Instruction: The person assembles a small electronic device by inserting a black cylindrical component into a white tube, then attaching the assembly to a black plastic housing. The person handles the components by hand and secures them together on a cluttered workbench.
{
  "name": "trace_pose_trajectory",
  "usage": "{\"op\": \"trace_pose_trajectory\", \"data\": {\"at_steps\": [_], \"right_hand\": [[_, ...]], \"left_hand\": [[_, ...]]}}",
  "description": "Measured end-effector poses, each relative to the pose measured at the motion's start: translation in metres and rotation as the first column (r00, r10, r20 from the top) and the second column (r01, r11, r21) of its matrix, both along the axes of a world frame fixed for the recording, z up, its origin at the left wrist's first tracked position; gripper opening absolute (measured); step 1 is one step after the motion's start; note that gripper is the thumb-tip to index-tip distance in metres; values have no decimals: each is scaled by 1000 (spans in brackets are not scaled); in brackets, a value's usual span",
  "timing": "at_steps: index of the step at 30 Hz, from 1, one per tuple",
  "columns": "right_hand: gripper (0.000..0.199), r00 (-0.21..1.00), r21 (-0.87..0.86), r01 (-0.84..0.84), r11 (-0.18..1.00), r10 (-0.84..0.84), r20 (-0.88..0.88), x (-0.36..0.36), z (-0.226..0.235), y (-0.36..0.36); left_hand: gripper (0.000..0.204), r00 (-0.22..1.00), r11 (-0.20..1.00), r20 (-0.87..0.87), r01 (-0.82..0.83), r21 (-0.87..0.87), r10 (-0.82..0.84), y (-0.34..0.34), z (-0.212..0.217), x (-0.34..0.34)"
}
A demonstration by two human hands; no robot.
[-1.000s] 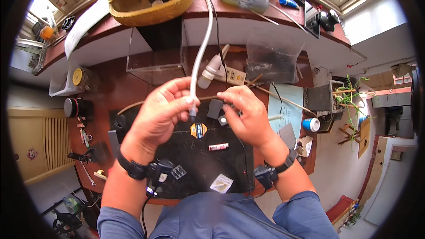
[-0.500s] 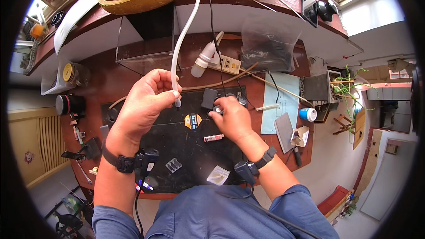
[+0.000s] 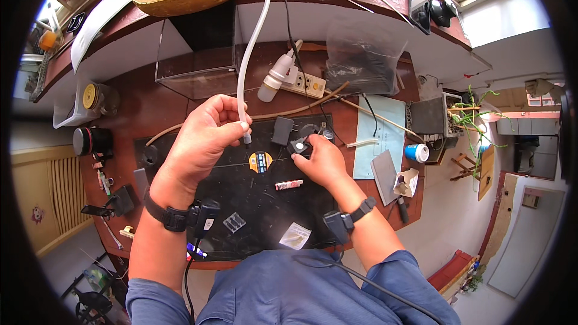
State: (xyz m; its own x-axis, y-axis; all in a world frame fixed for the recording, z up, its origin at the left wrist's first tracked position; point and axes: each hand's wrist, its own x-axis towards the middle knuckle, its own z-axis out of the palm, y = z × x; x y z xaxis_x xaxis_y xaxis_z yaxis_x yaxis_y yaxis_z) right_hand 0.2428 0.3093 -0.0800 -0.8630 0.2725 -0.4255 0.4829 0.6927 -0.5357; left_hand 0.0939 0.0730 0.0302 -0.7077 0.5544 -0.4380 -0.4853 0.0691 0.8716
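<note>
My left hand is closed, with thumb and fingers pinching the lower end of a soft white tube. That tube hangs down from the shelf, and its cut end pokes out below my fingertips. My right hand has its fingers closed on a small black piece with a white disc, partly covered by the fingers. Just left of it lies a black plug adapter. A round yellow-and-black label and a small red-and-white tube rest on the black mat between my hands.
A power strip, a white bulb-shaped device and a clear tank stand at the back. A golden basin sits on the shelf above. Light-blue paper and a blue-and-white cup lie to the right.
My right hand has turned slightly, and the black piece with the white disc now shows more clearly at its fingertips. My left hand still pinches the tube, having shifted slightly to the right.
</note>
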Motion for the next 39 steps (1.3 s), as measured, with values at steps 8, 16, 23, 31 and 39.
{"op": "trace_pose_trajectory", "data": {"at_steps": [8,16,23,31,39], "right_hand": [[55,972,-945,149,292,-220,85,12,45,10],[58,970,-979,118,168,-232,77,2,65,3],[53,946,-994,99,41,-315,81,-5,58,11],[55,870,-983,154,-101,-457,184,-4,70,2],[50,892,-980,194,-48,-408,197,-9,71,-4]], "left_hand": [[30,997,997,79,6,83,-13,14,-5,7],[30,995,987,104,-17,161,1,30,-6,14],[32,993,987,114,-23,160,4,30,-3,12],[38,986,986,144,59,158,-82,36,-13,15],[39,992,973,111,30,228,-56,38,-18,24]]}}
